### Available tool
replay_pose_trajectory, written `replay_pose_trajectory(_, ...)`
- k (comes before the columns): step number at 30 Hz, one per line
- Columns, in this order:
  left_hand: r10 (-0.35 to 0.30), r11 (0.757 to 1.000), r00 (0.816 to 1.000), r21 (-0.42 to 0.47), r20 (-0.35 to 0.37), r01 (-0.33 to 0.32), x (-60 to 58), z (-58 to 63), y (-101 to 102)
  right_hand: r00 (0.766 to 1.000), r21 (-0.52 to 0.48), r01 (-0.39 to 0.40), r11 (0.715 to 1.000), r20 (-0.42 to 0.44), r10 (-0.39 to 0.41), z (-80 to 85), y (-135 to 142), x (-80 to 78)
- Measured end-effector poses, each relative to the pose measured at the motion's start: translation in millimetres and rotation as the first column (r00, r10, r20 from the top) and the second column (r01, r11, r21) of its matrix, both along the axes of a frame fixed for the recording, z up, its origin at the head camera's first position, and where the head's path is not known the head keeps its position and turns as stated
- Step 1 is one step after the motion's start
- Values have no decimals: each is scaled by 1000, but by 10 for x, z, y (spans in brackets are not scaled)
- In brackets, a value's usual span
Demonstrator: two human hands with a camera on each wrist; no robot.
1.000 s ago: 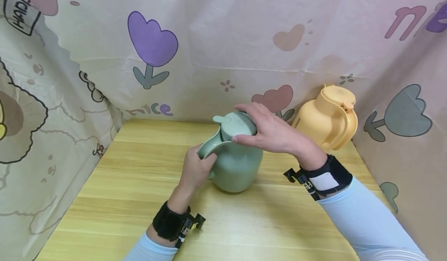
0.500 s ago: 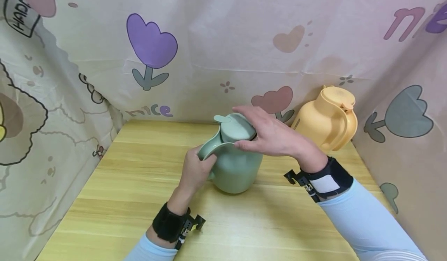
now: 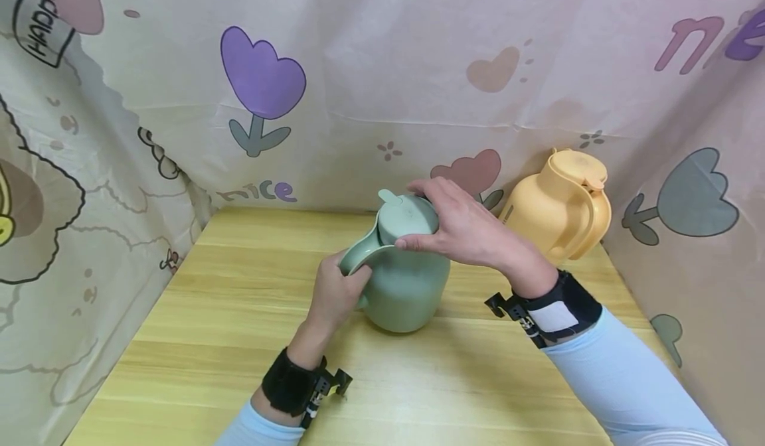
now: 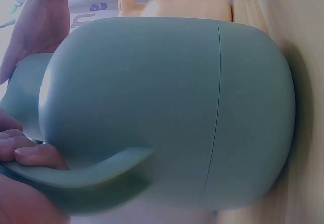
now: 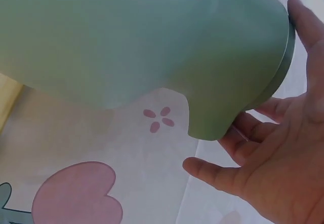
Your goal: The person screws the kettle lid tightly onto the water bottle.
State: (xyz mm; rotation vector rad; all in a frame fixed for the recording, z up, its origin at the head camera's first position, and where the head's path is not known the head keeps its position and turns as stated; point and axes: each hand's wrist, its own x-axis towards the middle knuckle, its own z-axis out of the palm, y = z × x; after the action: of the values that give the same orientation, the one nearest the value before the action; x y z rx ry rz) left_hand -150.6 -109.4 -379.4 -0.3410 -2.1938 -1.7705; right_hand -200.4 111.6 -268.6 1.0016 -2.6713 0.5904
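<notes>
A green vacuum jug (image 3: 406,287) stands upright on the wooden table. My left hand (image 3: 336,287) holds its handle (image 4: 101,171), fingers wrapped round it. Across the top, my right hand (image 3: 463,223) grips the round green lid (image 3: 408,219) by its rim, with the thumb on the near side and fingers on the far side. The lid's small tab (image 3: 390,197) points to the back left. In the right wrist view, the jug's spout (image 5: 207,122) juts out beside my fingers, and the little finger (image 5: 210,173) sticks out apart from the jug.
A yellow jug (image 3: 556,207) stands at the back right of the table (image 3: 239,287), behind my right forearm. Patterned cloth (image 3: 382,68) hangs behind the table and along both sides. Each wrist wears a black strap with a small mount.
The lid has turned clockwise in my right hand; its tab has swung from the left toward the back. My left hand keeps its hold on the handle, and the jug stays in place.
</notes>
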Motion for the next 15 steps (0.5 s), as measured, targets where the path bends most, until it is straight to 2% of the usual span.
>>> replay_pose_trajectory(8,2,1000,1000,14,23,-3,7,1,8,995,15,-42,999,87,40,66,71,49)
replay_pose_trajectory(12,4,1000,1000,14,23,-4,12,5,10,994,10,-63,998,92,62,77,78,50)
replay_pose_trajectory(15,11,1000,1000,8,16,-11,10,0,13,996,6,-45,999,81,44,63,64,45)
